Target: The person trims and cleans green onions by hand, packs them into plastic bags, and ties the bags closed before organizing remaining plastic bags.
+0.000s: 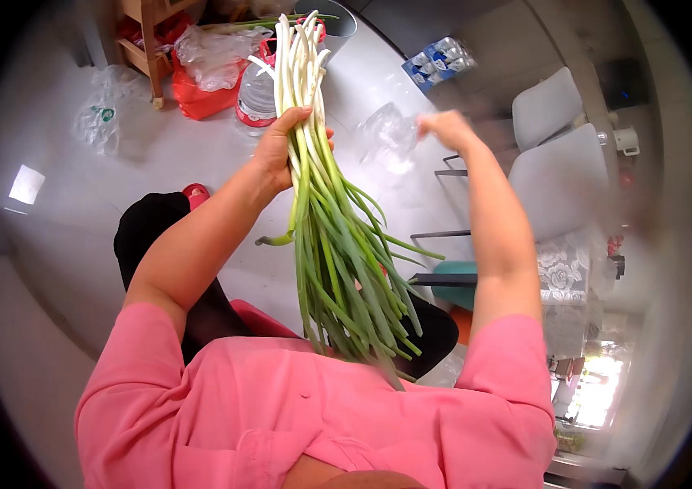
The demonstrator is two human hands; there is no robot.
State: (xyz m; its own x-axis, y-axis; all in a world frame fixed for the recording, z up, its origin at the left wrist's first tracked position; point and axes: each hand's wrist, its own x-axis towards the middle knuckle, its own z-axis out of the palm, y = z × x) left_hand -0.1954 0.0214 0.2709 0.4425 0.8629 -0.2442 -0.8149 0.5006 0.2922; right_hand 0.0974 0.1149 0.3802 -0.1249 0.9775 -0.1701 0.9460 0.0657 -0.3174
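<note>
A thick bunch of green onions [338, 253] hangs in front of me, white root ends up and long green leaves trailing down to my lap. My left hand [282, 147] is wrapped round the pale stalks. Off to the right, my right hand [448, 132] is closed on a thin, clear plastic bag [389, 140], which is smeared by motion. One bent leaf sticks out to the left below my left hand.
A large plastic bottle [256, 98] and a red plastic bag [203, 94] stand on the floor ahead, near a wooden stand [148, 53] and a grey bin [339, 28]. Further right are a blue-and-white pack [438, 63] and pale chairs [558, 175]. A crumpled bag [105, 114] lies left.
</note>
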